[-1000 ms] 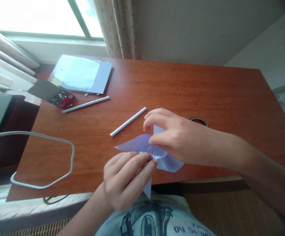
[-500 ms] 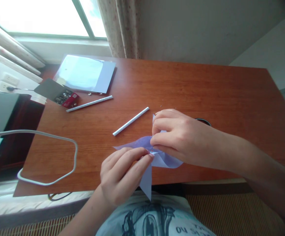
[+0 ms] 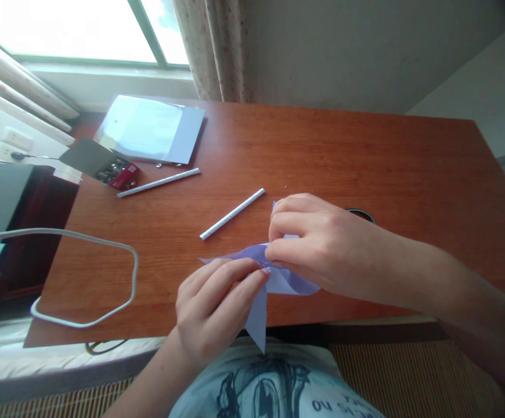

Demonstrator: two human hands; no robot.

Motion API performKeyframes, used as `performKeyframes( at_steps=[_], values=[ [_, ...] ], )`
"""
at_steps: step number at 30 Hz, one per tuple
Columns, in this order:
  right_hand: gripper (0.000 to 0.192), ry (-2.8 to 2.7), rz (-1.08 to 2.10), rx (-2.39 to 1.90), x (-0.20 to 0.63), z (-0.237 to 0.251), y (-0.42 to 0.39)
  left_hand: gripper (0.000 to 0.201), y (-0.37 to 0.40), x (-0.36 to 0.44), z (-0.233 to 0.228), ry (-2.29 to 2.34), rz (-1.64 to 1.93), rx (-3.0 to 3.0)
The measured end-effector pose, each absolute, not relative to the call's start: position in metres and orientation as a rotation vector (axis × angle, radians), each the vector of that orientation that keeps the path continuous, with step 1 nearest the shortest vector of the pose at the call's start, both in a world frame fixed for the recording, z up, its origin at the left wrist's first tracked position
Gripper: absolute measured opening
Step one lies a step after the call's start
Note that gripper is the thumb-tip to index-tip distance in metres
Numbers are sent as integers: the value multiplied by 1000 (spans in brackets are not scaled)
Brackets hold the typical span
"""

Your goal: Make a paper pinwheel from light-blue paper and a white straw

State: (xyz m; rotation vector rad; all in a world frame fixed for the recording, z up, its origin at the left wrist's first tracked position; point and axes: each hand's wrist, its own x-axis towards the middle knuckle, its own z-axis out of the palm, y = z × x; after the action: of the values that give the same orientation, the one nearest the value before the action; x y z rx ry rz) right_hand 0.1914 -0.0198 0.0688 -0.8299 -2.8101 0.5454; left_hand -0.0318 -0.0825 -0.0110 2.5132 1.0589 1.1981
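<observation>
A purple paper pinwheel point(image 3: 287, 282) with pointed, curled blades is held between both hands above the table's front edge. My left hand point(image 3: 217, 305) pinches it near the middle, thumb and forefinger together. From the right, my right hand point(image 3: 311, 235) grips its centre with bent fingers, which cover part of the folds. One blade points down toward the shirt, another to the left. Just beyond the hands lies a white paper stick point(image 3: 232, 214). A second paper stick point(image 3: 159, 183) rests farther left, beside a red and grey box point(image 3: 119, 173) of small metal pieces.
On the wooden table point(image 3: 365, 157), a clear plastic sleeve with sheets point(image 3: 152, 130) lies at the back left. A white cable point(image 3: 134, 273) loops over the left side. Partly behind my right wrist shows a dark ring-shaped handle point(image 3: 361, 215).
Both hands stay closed on the pinwheel. My left hand and the pinwheel have shifted very slightly left and up.
</observation>
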Motion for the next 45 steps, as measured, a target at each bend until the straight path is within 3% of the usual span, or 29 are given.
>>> performKeyframes(
  at_steps=[14,20,30,34,41,45],
  values=[
    [20,-2814,589,-844,189,66,-29,22,-85,-30,-12,1082,1229,2462],
    [28,-2704,398,-821,186,52,-33,22,-85,-26,-9,1126,1206,2344],
    [22,-2728,274,-830,186,45,-34,25,-81,-19,-3,1320,1103,2161],
    [21,-2729,260,-838,186,43,-34,13,-78,-18,0,1308,1071,2126],
    [21,-2670,323,-848,188,45,-31,8,-73,-15,0,1246,1001,2008],
    [15,-2367,443,-1047,196,47,-34,10,-74,-17,-4,1284,1016,1900]
  ],
)
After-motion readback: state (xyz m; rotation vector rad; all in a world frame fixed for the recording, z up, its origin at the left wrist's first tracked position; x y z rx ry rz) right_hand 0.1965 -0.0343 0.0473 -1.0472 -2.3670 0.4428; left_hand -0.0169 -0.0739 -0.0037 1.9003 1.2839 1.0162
